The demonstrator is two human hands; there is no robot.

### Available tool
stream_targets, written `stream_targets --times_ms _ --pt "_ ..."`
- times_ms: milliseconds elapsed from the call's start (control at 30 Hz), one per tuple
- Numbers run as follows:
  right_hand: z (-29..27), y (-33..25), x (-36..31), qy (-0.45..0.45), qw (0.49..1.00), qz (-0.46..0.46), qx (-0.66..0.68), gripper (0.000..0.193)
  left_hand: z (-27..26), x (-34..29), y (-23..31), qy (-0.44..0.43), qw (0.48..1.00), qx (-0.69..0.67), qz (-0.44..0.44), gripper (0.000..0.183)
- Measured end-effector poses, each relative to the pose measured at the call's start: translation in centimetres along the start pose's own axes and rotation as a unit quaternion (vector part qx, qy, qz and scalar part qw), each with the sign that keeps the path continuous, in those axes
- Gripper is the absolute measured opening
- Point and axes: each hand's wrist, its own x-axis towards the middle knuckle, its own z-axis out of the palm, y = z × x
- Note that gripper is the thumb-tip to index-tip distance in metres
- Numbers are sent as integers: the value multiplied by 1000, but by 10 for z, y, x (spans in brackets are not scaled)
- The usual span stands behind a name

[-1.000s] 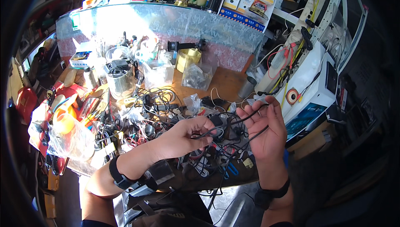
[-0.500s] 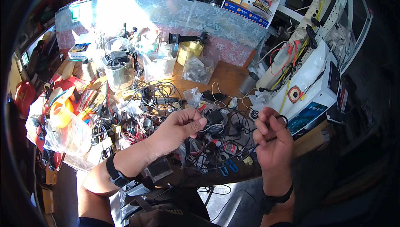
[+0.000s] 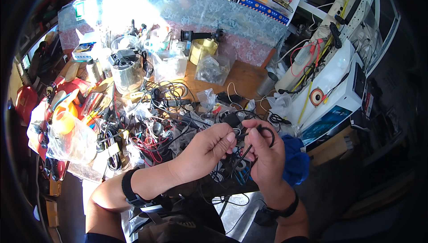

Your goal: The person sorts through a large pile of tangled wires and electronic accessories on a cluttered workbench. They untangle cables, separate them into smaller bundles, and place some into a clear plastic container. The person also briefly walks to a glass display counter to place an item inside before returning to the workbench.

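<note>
My left hand [image 3: 207, 148] and my right hand [image 3: 268, 158] are close together over the near right part of a cluttered wooden table. Both hands grip a black cable [image 3: 271, 137]. It bends in a small loop over the right fingers, and a length hangs down between the hands. The left thumb and fingers are pinched together, hiding the part inside them. Just behind the fingertips sits a small black block [image 3: 231, 118], perhaps a power adapter; whether the cable joins it I cannot tell. Tangled dark cables lie beneath both hands.
Left of my hands lie piled cables [image 3: 149, 147] and an orange item [image 3: 66, 119] in clear plastic. Behind stand a clear tub [image 3: 127, 76] of black parts and a clear box [image 3: 212, 70]. A white box [image 3: 334, 105] borders the right; blue cloth [image 3: 295, 159] hangs near the right wrist.
My right hand has moved left, close to my left hand, which has shifted slightly right and down. The wide cable span between them has drawn together. The blue cloth now shows.
</note>
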Motion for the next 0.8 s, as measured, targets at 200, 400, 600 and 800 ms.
stream_targets --times_ms 200,400,600,800 --pt "14 3 18 35 994 -68 81 26 16 -2 -5 -92 988 -85 -89 30" --pt "18 12 25 17 981 -192 -13 33 30 -7 3 -75 987 -112 -84 39" --pt "8 12 31 -72 983 -140 -96 41 13 1 6 -22 960 -205 -188 25" --pt "-2 37 -3 -225 972 45 -48 49 -20 12 21 118 949 -284 -63 29"
